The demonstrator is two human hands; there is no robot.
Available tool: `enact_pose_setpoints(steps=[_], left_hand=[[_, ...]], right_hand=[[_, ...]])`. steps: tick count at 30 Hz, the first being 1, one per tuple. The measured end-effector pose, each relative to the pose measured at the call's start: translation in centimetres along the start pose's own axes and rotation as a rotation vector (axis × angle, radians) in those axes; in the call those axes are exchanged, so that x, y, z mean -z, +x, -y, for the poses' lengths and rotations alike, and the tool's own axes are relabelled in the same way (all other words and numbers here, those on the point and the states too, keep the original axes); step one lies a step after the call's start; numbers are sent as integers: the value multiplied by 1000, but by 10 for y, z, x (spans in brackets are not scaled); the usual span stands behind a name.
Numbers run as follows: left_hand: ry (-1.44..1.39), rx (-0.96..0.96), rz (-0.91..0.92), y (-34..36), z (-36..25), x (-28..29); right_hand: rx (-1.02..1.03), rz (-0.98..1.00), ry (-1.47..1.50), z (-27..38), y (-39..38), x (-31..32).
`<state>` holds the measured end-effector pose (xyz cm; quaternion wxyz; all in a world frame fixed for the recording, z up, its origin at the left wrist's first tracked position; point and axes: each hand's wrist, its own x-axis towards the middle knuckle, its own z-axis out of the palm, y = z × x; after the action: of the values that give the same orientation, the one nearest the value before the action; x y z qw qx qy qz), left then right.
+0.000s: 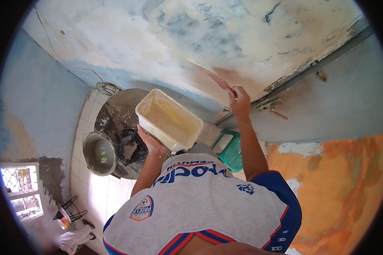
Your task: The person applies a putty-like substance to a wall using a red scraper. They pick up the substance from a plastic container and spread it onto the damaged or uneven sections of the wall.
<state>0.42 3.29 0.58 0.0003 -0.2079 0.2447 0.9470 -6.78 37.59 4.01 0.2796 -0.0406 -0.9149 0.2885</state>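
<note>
My left hand (153,144) grips the lower side of a cream rectangular plastic tub (158,132), held tilted in front of my body. Smears of pale filler coat the inside of the tub. My right hand (240,102) is closed around the handle of a putty knife (218,80) with a reddish blade. The blade is at the patchy white wall (157,38), beside a brownish area; whether it touches the wall is hard to tell. White specks dot my right forearm.
A round dark table (115,104) stands below the tub, with crumpled black plastic (132,144) on it. Near its left edge is a grey bucket (98,153). A green plastic stool (230,153) stands by my right arm. Another person (74,238) is at lower left.
</note>
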Motion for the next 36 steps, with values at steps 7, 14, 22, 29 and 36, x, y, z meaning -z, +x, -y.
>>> enact_pose_setpoints(steps=[7,14,22,29,36], left_hand=[[3,-31,-6,2,5,-31],[62,-99,21,-3,16,-53],[31,-115,-1,-17,28,-53],[42,-97,43,-20,34,-60],[65,-89,-29,-20,32,-55]], right_hand=[[-21,-313,254,-13,49,71],[17,88,87,-36,14,24],[-175,-132,359,-41,20,40],[-69,-104,192,-79,23,-12],[-238,-18,560,-71,10,8]])
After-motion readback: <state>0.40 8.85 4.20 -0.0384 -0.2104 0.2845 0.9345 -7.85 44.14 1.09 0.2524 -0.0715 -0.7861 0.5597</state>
